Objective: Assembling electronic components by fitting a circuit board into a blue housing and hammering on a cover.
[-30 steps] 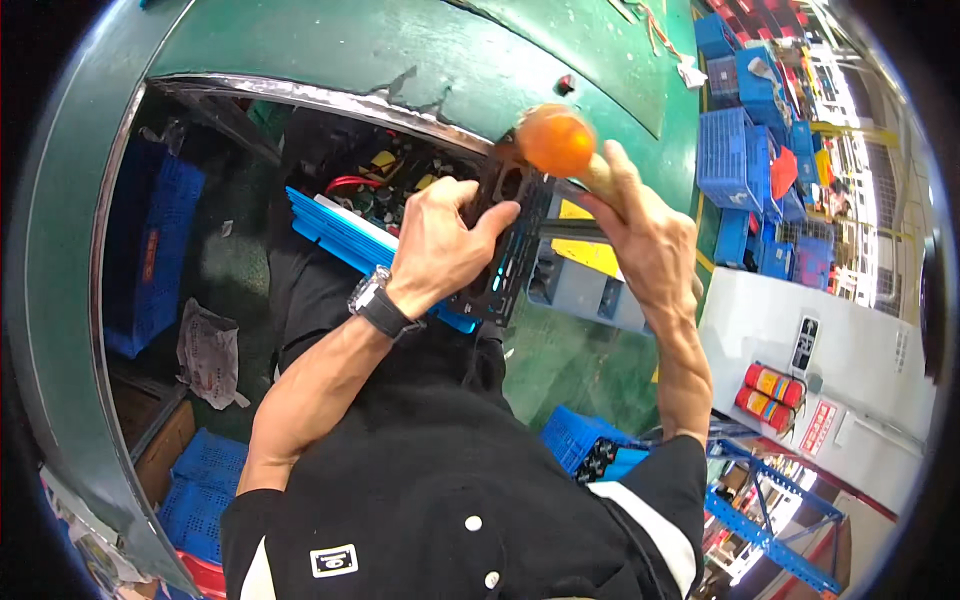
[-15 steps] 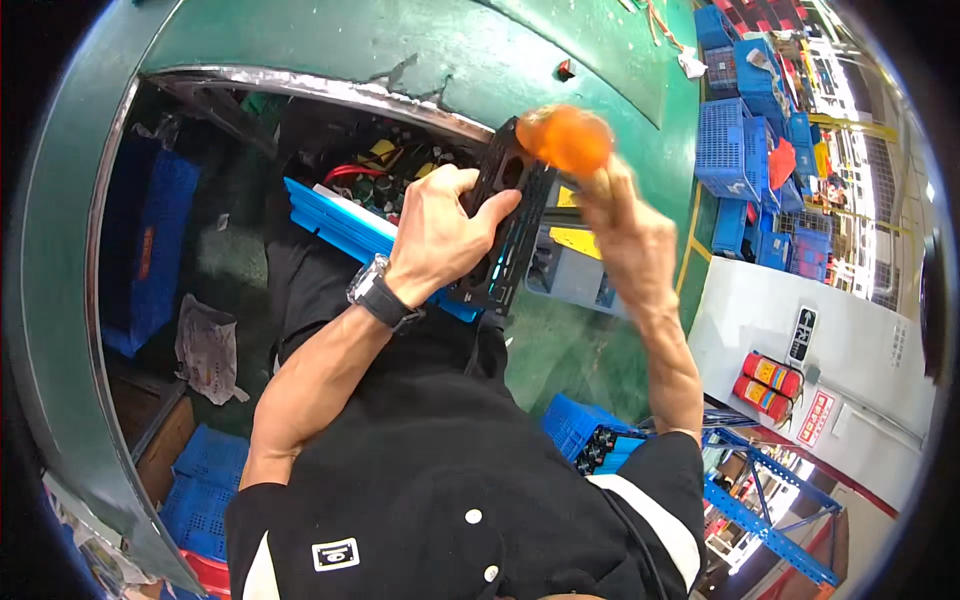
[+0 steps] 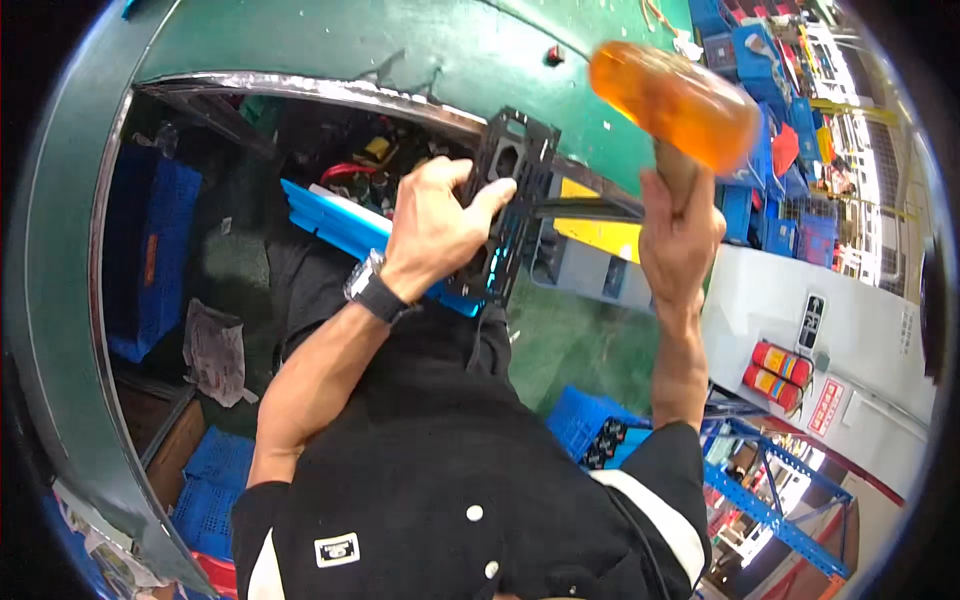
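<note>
A mallet with a translucent orange head (image 3: 675, 100) is raised in my right hand (image 3: 680, 235), its handle wrapped by my fingers. My left hand (image 3: 440, 220) grips a long black slotted frame (image 3: 510, 160) by its side, thumb lying over the face. The frame stands tilted, its far end by the green workbench edge. Between the mallet head and the frame there is a wide gap to the right. The lower end of the frame sits near my lap, partly behind my left hand and wrist.
The green workbench (image 3: 330, 35) spans the far side, with a small red piece (image 3: 555, 55) on it. Below its edge, a blue bin (image 3: 335, 220) holds mixed parts. A grey bin with yellow pieces (image 3: 590, 265) stands right of the frame. Blue crates (image 3: 580, 415) sit lower right.
My right hand has lifted the mallet up and to the right, away from the frame's upper end. My left hand still holds the frame, nearly unmoved.
</note>
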`<state>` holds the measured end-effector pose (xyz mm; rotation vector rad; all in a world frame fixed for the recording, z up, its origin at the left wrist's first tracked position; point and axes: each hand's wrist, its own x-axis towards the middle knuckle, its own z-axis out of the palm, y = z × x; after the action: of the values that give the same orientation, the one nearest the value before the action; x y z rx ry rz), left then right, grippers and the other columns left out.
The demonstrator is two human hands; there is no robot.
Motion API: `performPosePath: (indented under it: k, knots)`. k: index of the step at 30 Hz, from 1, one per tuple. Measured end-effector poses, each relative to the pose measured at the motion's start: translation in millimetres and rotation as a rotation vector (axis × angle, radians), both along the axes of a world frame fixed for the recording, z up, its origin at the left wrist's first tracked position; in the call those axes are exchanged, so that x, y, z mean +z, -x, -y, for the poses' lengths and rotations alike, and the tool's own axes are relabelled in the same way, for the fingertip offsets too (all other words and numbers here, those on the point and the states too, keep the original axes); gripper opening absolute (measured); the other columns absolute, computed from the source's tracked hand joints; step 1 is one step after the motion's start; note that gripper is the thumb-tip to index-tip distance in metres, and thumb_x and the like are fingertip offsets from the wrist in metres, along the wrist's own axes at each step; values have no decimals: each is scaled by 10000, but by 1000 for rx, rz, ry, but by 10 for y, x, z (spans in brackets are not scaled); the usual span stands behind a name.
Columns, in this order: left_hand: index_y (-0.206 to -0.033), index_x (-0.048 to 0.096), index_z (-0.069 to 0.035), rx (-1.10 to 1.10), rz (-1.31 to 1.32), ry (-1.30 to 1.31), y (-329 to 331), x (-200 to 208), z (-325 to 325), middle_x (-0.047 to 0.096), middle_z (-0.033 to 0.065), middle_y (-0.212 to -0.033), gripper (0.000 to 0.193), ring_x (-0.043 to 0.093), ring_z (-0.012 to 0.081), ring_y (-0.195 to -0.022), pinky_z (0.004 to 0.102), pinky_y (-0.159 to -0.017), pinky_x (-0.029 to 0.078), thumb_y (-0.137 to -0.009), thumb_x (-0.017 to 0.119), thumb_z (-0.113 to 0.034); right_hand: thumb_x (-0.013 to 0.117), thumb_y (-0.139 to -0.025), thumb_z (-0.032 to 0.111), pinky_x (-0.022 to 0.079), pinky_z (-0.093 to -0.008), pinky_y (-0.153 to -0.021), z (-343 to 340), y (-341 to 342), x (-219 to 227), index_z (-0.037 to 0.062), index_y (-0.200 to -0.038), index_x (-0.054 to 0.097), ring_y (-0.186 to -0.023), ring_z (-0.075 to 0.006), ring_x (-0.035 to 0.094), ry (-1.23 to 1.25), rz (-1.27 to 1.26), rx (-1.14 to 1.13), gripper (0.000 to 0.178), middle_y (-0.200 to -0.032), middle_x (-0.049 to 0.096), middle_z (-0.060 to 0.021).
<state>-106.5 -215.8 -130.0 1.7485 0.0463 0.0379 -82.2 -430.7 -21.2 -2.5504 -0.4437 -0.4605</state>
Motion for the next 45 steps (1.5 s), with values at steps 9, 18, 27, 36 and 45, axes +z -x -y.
performPosePath:
  k: [9, 18, 27, 36, 45]
  knots:
    - [-860, 730, 26, -25, -78, -10, -23, 21, -32, 676, 202, -799, 317, 648, 337, -690, 412, -656, 496, -847, 784, -285, 715, -962, 214, 547, -392, -625, -181, -54, 33, 99, -1237, 592, -731, -347, 731, -57, -23, 11, 323, -838, 712, -192]
    - [-840, 696, 35, 20, 25, -6, -3, -13, 10, 649, 202, -741, 328, 630, 339, -671, 413, -630, 474, -846, 797, -277, 677, -982, 213, 560, -413, -680, -213, -82, 31, 107, -1259, 599, -827, -319, 760, -53, -150, 7, 306, -846, 731, -175]
    - [-872, 714, 25, -6, -50, 65, -52, -45, -22, 659, 206, -773, 319, 647, 328, -696, 416, -649, 488, -854, 779, -287, 634, -983, 96, 561, -318, -823, -89, 29, 76, 108, -1308, 610, -941, -206, 748, -222, -41, 12, 325, -1009, 762, -146]
    - [-910, 754, -2, -36, -55, 3, -54, 23, -18, 681, 165, -765, 262, 647, 260, -686, 380, -663, 498, -872, 779, -260, 681, -988, 219, 541, -360, -654, -36, 20, -10, 89, -1211, 616, -720, -250, 724, -162, -55, -12, 266, -833, 710, -202]
    - [-930, 753, 8, -37, -47, 57, -27, -68, 1, 690, 156, -790, 269, 654, 237, -698, 372, -668, 502, -875, 789, -252, 601, -1028, 427, 461, -366, -608, 509, -211, -159, 32, -1147, 606, -647, -198, 533, -79, -227, -251, 413, -753, 576, -126]
